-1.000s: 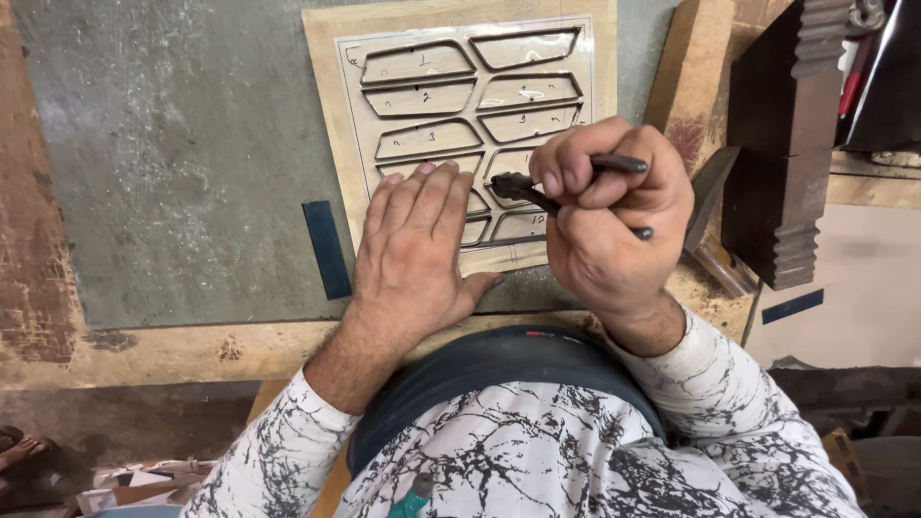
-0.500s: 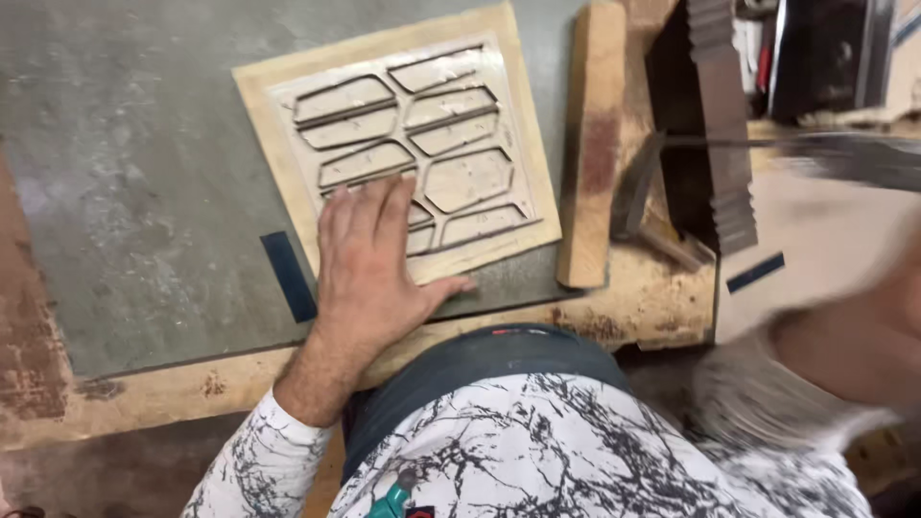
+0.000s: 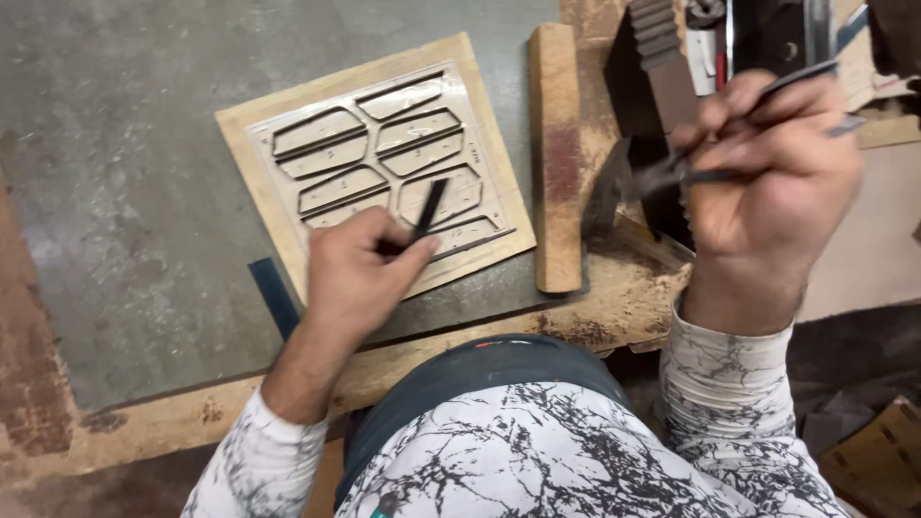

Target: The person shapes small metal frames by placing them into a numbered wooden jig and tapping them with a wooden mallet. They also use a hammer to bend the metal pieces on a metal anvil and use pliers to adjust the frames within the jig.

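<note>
Grey and worn, the tabletop [image 3: 125, 144] carries a square wooden board [image 3: 379, 158] set with dark metal strips bent into six-sided outlines. Just right of the board lies a wooden block [image 3: 556, 153], standing between the board and the clutter at the far right, where a dark ridged block [image 3: 662, 58] rises beside a metal piece [image 3: 609, 192]. A short blue strip [image 3: 275, 297] lies on the tabletop near the board's lower corner, partly under the left wrist.

The left hand [image 3: 360, 278] rests on the board's near edge, its grip pressed together, thumb and forefinger pinching a short dark strip [image 3: 429, 208] that slants up over the lower outlines. The right hand [image 3: 772, 182] is raised off to the right, well apart from the board, its grip closed around slim dark tools [image 3: 796, 77] whose ends stick out past the fingers; what kind of tools they are cannot be told.

A brown cardboard corner [image 3: 878, 460] shows at the lower right.
</note>
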